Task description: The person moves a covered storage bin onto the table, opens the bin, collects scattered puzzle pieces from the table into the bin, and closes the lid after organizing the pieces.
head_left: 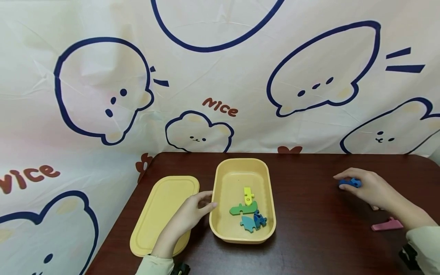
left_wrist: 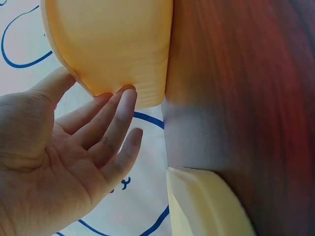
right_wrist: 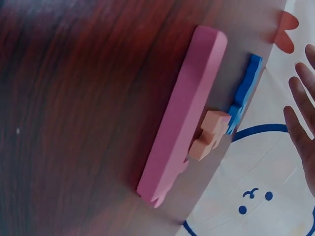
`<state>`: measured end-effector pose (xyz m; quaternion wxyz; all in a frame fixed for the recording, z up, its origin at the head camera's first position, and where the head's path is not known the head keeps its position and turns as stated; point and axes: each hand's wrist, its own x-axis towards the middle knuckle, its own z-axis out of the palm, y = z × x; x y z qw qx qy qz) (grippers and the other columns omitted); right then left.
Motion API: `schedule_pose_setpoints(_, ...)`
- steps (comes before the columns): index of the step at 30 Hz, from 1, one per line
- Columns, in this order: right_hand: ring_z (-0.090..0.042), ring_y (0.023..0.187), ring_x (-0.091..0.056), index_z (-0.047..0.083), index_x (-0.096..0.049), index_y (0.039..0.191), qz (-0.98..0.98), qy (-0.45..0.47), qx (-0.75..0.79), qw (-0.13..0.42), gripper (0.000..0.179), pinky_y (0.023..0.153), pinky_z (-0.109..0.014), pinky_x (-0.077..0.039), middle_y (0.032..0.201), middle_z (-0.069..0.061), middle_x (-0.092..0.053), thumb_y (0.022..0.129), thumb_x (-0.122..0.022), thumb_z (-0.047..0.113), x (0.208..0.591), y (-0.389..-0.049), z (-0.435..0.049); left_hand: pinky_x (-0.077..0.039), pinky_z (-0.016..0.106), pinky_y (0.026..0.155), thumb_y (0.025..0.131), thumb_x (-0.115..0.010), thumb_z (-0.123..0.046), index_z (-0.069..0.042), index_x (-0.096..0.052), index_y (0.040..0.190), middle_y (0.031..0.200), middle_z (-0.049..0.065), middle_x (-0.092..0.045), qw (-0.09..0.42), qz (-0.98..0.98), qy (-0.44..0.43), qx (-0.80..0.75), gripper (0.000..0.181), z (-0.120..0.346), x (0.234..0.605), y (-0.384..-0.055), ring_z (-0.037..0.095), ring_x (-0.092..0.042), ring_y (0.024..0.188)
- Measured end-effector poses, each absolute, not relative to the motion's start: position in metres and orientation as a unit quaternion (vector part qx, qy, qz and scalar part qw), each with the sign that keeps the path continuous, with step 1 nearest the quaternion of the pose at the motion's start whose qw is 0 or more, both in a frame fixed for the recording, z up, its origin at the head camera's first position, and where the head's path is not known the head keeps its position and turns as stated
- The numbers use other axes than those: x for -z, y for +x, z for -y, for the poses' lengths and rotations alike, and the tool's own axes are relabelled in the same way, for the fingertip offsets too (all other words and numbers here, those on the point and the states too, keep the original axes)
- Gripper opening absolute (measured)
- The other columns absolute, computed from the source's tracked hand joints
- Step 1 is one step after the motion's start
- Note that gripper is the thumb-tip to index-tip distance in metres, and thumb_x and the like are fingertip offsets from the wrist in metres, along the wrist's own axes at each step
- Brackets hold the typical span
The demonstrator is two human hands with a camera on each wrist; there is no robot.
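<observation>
My left hand (head_left: 190, 210) holds the left rim of a yellow plastic box (head_left: 243, 241), thumb at the rim and fingers against the outer wall. In the left wrist view, the fingertips (left_wrist: 129, 93) touch the side of the box. Inside lie a yellow puzzle piece (head_left: 248, 195), a green one (head_left: 244, 208), a light blue one (head_left: 249, 224) and a dark blue one (head_left: 259, 219). At the right, my right hand (head_left: 372, 189) hovers over a blue puzzle piece (right_wrist: 243, 96) lying on the table; its fingers are apart and relaxed in the right wrist view.
A yellow lid (head_left: 165, 214) lies flat left of the box, partly under my left forearm. Near my right wrist are a long pink piece (right_wrist: 184, 115) and a small peach piece (right_wrist: 210, 135). A printed cloth (head_left: 251, 84) hangs behind the dark wooden table (head_left: 309, 221).
</observation>
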<state>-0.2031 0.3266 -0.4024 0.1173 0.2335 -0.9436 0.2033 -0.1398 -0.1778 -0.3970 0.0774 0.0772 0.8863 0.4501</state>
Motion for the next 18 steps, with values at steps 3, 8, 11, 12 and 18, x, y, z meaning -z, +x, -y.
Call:
schedule_pose_setpoints(3, -0.013, 0.083, -0.060, 0.014, -0.074, 0.111, 0.944, 0.232, -0.202, 0.116, 0.030, 0.070, -0.033, -0.054, 0.105, -0.005, -0.070, 0.082, -0.081, 0.008, 0.405, -0.206, -0.331, -0.053, 0.041, 0.086, 0.097, -0.066, -0.022, 0.000, -0.057, 0.136, 0.116, 0.010, -0.067, 0.078, -0.887, 0.077, -0.449, 0.045, 0.178, 0.397, -0.139, 0.026, -0.065, 0.106)
schedule_pose_setpoints(8, -0.010, 0.085, -0.060, 0.013, -0.074, 0.111, 0.947, 0.226, -0.204, 0.105, 0.030, 0.071, -0.029, -0.053, 0.105, -0.006, -0.070, 0.082, -0.081, 0.008, 0.408, -0.210, -0.337, -0.053, 0.041, 0.086, 0.098, -0.066, -0.021, 0.000, -0.057, 0.135, 0.116, 0.010, -0.067, 0.080, -0.886, 0.080, -0.450, 0.044, 0.179, 0.398, -0.140, 0.027, -0.065, 0.106)
schedule_pose_setpoints(11, -0.010, 0.086, -0.060, 0.012, -0.074, 0.111, 0.948, 0.219, -0.212, 0.092, 0.029, 0.071, -0.029, -0.053, 0.103, -0.006, -0.070, 0.083, -0.081, 0.009, 0.410, -0.213, -0.339, -0.053, 0.041, 0.086, 0.098, -0.065, -0.021, 0.000, -0.057, 0.135, 0.115, 0.010, -0.067, 0.079, -0.885, 0.082, -0.451, 0.044, 0.179, 0.398, -0.140, 0.026, -0.065, 0.105)
schedule_pose_setpoints(12, -0.010, 0.086, -0.061, 0.011, -0.074, 0.111, 0.949, 0.217, -0.213, 0.086, 0.029, 0.071, -0.030, -0.053, 0.103, -0.006, -0.070, 0.083, -0.081, 0.010, 0.411, -0.214, -0.340, -0.053, 0.041, 0.086, 0.098, -0.065, -0.022, 0.000, -0.057, 0.135, 0.115, 0.010, -0.067, 0.079, -0.885, 0.083, -0.451, 0.044, 0.179, 0.398, -0.140, 0.026, -0.065, 0.106)
schedule_pose_setpoints(18, -0.017, 0.090, -0.062, 0.007, -0.073, 0.113, 0.954, 0.199, -0.219, 0.044, 0.031, 0.076, -0.035, -0.053, 0.104, -0.008, -0.070, 0.083, -0.080, 0.010, 0.413, -0.220, -0.340, -0.053, 0.042, 0.086, 0.097, -0.066, -0.022, 0.000, -0.057, 0.136, 0.116, 0.010, -0.067, 0.079, -0.887, 0.079, -0.448, 0.046, 0.179, 0.398, -0.139, 0.027, -0.065, 0.106)
